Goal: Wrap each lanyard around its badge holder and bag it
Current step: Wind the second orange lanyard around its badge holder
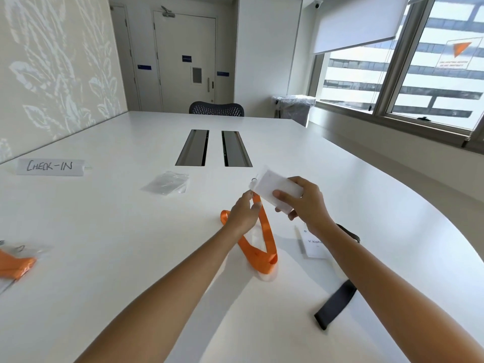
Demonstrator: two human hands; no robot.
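Gripping badge holder [275,184], pinching its orange lanyard [267,231].

The holder [277,191], a white card in a clear sleeve, is held tilted above the tabletop's middle in the right hand [303,203]. A metal clip [253,180] at its far corner joins it to the orange lanyard [262,244], which the left hand [245,213] pinches just below the clip. The lanyard's loop hangs down and trails on the tabletop towards the near edge. A small pile of clear bags [166,183] lies flat left of centre. A bagged lanyard [15,263], orange, lies at the left edge. A second holder [313,244] lies flat near the right edge, with a black lanyard [335,307] stretching from it towards the near edge.
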